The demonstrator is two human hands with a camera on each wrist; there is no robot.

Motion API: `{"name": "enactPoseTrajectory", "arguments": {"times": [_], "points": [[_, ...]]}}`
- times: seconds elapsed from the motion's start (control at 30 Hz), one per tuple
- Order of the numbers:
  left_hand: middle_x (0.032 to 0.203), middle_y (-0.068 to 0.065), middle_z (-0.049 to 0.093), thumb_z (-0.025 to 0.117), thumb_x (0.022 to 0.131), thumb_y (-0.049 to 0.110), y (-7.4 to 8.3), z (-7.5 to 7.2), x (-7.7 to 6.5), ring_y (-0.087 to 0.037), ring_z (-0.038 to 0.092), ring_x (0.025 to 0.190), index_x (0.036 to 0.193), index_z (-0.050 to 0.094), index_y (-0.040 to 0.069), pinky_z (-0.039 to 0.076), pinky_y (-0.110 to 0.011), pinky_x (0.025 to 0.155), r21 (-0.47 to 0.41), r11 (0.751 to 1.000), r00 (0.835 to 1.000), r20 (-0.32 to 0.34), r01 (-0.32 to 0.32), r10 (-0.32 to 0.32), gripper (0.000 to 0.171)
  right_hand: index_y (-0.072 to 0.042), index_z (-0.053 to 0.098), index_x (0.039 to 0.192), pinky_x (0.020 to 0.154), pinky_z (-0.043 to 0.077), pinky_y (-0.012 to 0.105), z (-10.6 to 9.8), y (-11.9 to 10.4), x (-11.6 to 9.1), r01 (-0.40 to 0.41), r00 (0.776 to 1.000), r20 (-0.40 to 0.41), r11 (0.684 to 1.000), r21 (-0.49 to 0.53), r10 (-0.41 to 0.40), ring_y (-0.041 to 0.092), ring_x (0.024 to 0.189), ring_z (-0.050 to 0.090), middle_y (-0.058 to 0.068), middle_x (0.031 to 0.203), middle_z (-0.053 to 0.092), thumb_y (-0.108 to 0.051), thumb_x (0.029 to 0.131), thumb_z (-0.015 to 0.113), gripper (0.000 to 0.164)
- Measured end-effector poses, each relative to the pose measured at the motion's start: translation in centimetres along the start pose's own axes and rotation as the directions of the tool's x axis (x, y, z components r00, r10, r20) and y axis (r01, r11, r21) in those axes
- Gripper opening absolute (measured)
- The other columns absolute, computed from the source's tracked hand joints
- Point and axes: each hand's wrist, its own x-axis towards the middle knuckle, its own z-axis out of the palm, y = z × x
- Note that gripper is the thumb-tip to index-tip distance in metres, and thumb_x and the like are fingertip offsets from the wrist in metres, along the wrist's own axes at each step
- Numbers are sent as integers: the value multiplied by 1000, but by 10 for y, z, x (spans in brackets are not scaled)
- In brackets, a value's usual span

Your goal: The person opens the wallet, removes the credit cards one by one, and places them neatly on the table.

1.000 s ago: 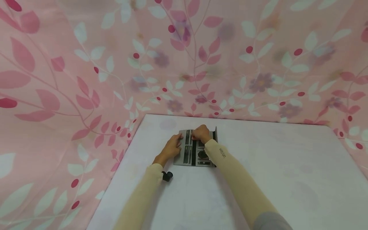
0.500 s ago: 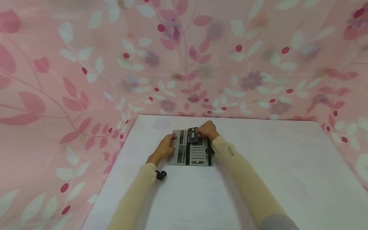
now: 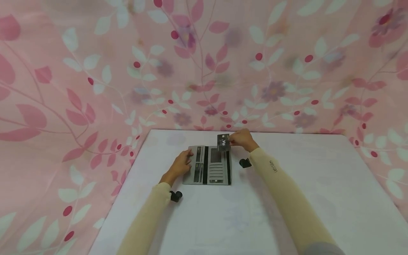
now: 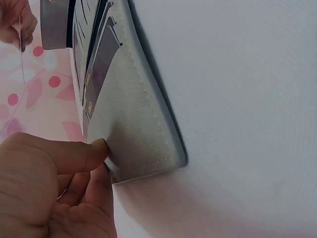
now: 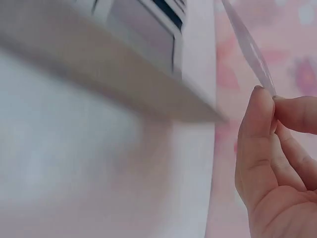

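A grey wallet (image 3: pixel 208 174) lies unfolded on the white table, with card slots and a dark window pocket (image 3: pixel 216 156) on its right half. Dark cards (image 4: pixel 101 74) sit in the left half's slots. My left hand (image 3: pixel 181 163) pinches the wallet's left edge; in the left wrist view the thumb (image 4: pixel 81 154) lies on its face and the fingers are partly hidden. Above the wallet's upper right corner, my right hand (image 3: pixel 243 139) holds a black card marked "Vip" (image 3: pixel 223 142) by its right side. The right wrist view shows this card (image 5: pixel 251 47) edge-on between thumb and fingertip.
The white tabletop (image 3: pixel 287 198) stretches around the wallet, mostly to the right and in front. A pink floral cloth (image 3: pixel 204 63) hangs behind and to the left. Black wrist cameras (image 3: pixel 176 196) sit on both wrists.
The Vip card has come out of the wallet in my right hand, moving right and upward. The wallet's right flap now lies flatter. My left hand stays at the left edge.
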Motion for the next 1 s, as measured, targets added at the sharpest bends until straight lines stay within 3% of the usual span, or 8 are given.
{"name": "enactPoseTrajectory", "arguments": {"times": [0.33, 0.5, 0.6, 0.73, 0.83, 1.0], "points": [[130, -19, 53, 58, 84, -12, 2, -2, 0, -33, 46, 126, 145, 35, -8, 38, -46, 107, -1, 1000, 1000, -11, -2, 2, 65, 16, 62, 114, 71, 58, 26, -75, 29, -5, -100, 992, -75, 994, 40, 102, 11, 68, 65, 16, 97, 65, 2, 85, 67, 32], [131, -18, 52, 57, 83, -13, 0, 1, 0, -32, 46, 126, 145, 35, -7, 39, -45, 106, -1, 1000, 1000, -8, 4, -4, 66, 16, 60, 117, 68, 58, 23, -101, 49, -15, -159, 981, -114, 987, -15, 156, 10, 68, 63, 14, 95, 64, 0, 86, 66, 36], [131, -19, 52, 57, 82, -14, -2, 0, 0, -32, 46, 126, 146, 35, -7, 41, -44, 105, -25, 1000, 1000, -11, 10, -10, 68, 13, 62, 117, 68, 55, 22, -107, 58, -19, -186, 974, -159, 972, -143, 163, 9, 67, 61, 11, 90, 68, -5, 85, 68, 37], [131, -19, 52, 57, 82, -14, -2, 1, 0, -32, 46, 126, 145, 36, -7, 41, -45, 105, -45, 999, 1000, -11, 7, -8, 67, 10, 68, 112, 69, 47, 26, -109, 70, -20, -202, 970, -202, 916, -346, 137, 11, 67, 61, 6, 74, 71, -14, 85, 69, 36], [131, -18, 52, 57, 83, -13, -3, 2, 0, -31, 46, 127, 146, 36, -6, 40, -43, 106, -41, 999, 1000, -8, 14, -14, 67, 8, 70, 109, 72, 48, 30, -109, 76, -20, -186, 973, -205, 895, -405, 109, 14, 69, 63, 4, 69, 70, -19, 85, 71, 35], [133, -17, 51, 57, 83, -14, -3, 3, 0, -29, 45, 129, 147, 35, -5, 41, -41, 106, -49, 998, 1000, 2, 30, -30, 68, 6, 74, 101, 74, 51, 35, -108, 75, -22, -162, 974, -215, 890, -427, 74, 17, 71, 64, 5, 69, 71, -20, 81, 78, 34]]}}
